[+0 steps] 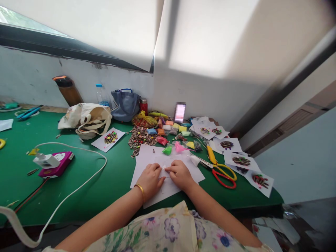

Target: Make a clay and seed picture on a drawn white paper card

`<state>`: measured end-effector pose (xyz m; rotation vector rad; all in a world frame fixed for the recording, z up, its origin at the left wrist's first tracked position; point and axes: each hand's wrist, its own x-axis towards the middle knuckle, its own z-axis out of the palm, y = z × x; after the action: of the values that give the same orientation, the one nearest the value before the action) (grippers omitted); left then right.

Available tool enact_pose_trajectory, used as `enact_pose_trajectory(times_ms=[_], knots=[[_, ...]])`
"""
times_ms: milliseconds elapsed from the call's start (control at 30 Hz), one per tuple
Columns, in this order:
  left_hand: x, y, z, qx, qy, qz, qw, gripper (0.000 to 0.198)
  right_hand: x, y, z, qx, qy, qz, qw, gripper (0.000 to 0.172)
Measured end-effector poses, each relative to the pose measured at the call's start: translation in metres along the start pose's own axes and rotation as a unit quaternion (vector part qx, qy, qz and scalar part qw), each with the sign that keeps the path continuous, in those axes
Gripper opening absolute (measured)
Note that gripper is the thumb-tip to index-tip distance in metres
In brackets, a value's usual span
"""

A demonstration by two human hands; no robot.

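Note:
A tiny white piece of what looks like soft clay [164, 167] lies on white paper [143, 157] in front of me. My right hand [181, 175] is closed, with its index finger reaching to the white piece and the other fingers curled under. On the other side, my left hand [151, 180] rests on the paper, fingertips beside the piece and thumb apart. Just beyond my hands are a green clay lump [167, 150] and a pink clay lump [179, 147]. A single sunflower seed [153, 151] sits on the sheet.
Sunflower seeds [141, 137] are heaped behind the paper, near bagged coloured clay [161, 132]. Scissors [223, 173] and a yellow utility knife [211, 154] lie right, before seed-decorated cards [241, 160]. Leftward are another card [108, 139], a white cable [101, 168] and a purple box [59, 166].

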<state>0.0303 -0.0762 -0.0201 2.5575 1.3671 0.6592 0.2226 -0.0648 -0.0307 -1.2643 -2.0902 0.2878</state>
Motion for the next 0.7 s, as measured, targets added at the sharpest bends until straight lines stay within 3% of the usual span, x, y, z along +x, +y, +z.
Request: enact_pose_trajectory(times_ms=[200,367,700], knots=[[0.0000,-0.0012,0.0015,0.006,-0.001,0.006,1.000,0.028,0.0004,0.0010,-0.0020,0.017,0.015,0.008,1.000,0.040],[-0.0001,-0.0013,0.0010,0.003,0.005,0.008,1.000,0.027,0.0001,0.0003,0.0007,0.003,-0.007,-0.007,1.000,0.033],[-0.0003,-0.0024,0.0033,-0.004,0.015,0.007,1.000,0.026,-0.0024,-0.0007,-0.0017,0.016,0.010,-0.029,0.999,0.029]])
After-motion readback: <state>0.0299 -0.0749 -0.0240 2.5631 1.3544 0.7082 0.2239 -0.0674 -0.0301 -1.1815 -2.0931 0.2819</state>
